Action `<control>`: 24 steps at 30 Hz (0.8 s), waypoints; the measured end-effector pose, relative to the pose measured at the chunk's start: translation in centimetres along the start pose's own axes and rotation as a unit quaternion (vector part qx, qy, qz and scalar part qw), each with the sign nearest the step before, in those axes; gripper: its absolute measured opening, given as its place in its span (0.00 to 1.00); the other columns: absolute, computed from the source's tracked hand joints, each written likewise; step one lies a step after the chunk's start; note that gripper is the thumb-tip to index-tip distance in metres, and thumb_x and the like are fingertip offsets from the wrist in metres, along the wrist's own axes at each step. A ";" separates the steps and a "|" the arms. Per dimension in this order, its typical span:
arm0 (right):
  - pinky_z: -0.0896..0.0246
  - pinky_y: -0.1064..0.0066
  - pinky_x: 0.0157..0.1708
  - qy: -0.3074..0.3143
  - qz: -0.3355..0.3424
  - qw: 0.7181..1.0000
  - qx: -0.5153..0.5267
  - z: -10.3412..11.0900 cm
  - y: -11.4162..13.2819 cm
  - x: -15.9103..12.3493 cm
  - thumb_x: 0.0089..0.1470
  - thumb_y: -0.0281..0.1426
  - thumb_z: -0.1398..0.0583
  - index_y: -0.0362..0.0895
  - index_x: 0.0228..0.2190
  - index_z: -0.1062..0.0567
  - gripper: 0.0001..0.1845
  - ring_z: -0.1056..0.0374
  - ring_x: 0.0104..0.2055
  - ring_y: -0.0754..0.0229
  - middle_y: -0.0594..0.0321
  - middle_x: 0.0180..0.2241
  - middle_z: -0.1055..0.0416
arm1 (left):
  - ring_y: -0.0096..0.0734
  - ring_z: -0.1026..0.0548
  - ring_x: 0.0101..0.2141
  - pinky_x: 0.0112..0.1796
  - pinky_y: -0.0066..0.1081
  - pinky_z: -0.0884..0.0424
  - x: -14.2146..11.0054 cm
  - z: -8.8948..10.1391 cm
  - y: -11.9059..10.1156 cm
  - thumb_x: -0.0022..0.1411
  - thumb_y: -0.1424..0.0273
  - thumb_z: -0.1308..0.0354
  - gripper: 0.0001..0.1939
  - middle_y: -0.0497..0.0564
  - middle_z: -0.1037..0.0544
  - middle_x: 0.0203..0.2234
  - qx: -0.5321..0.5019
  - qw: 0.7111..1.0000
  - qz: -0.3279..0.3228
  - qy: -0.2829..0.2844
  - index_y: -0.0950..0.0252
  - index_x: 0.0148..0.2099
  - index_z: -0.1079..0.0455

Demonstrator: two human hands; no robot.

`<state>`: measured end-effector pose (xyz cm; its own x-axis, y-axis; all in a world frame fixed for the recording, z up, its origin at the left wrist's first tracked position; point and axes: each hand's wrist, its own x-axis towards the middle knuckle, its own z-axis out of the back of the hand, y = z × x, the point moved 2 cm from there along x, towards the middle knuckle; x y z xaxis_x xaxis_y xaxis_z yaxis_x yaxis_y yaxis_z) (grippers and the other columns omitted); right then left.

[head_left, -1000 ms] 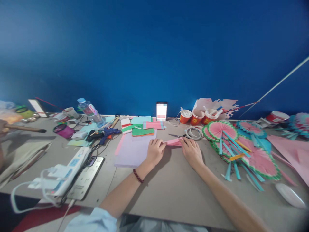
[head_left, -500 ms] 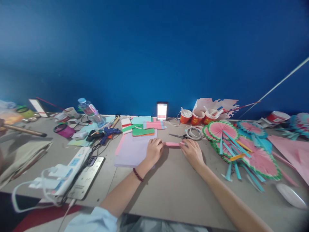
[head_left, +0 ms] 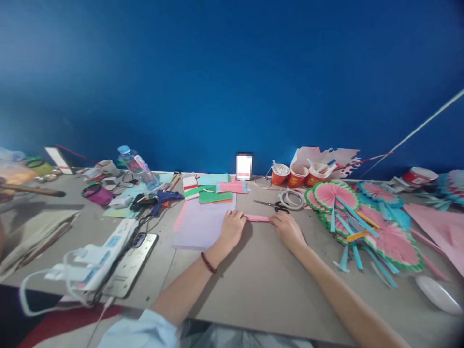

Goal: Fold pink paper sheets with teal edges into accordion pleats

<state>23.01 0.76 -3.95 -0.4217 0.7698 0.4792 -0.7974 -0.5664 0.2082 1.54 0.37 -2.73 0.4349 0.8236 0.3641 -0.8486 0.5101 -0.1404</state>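
Observation:
A narrow pink folded paper strip (head_left: 258, 219) lies level just above or on the tabletop, stretched between my two hands. My left hand (head_left: 233, 228) is closed on its left end, fingers bent over it. The right end is under the fingers of my right hand (head_left: 289, 230), closed as well. Both ends of the strip are hidden by my fingers. Beneath my left hand is a stack of lilac paper (head_left: 199, 229). Scissors (head_left: 270, 205) with dark handles lie just beyond my right hand, beside a roll of white tape or cord (head_left: 292, 199).
Pink-and-green paper fans (head_left: 335, 195) with blue strips crowd the right. Red paper cups (head_left: 280, 175) and a phone (head_left: 244, 166) stand by the blue wall. On the left are a bottle (head_left: 137, 166), a blue glue gun (head_left: 159, 202), a power strip (head_left: 110, 253) and another phone (head_left: 132, 266).
My right hand has shifted slightly left along the pink strip, its fingers now lying closer together at the end. My left hand stays nearly in place.

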 end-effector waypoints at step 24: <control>0.35 0.61 0.41 -0.041 -0.109 0.982 0.147 -0.7 -1.9 0.5 0.56 0.32 0.47 0.44 0.29 0.23 0.14 0.30 0.38 0.53 0.54 0.33 0.25 | 0.34 0.31 0.39 0.39 0.34 0.40 1.2 -0.1 1.4 0.65 0.72 0.48 0.07 0.50 0.25 0.35 -0.063 0.997 0.038 -0.011 0.63 0.38 0.28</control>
<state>24.00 2.45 -4.66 -0.2080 0.8629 0.4606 -0.7004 -0.4601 0.5457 0.88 2.11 -2.61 0.3638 0.8559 0.3675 -0.8331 0.4755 -0.2827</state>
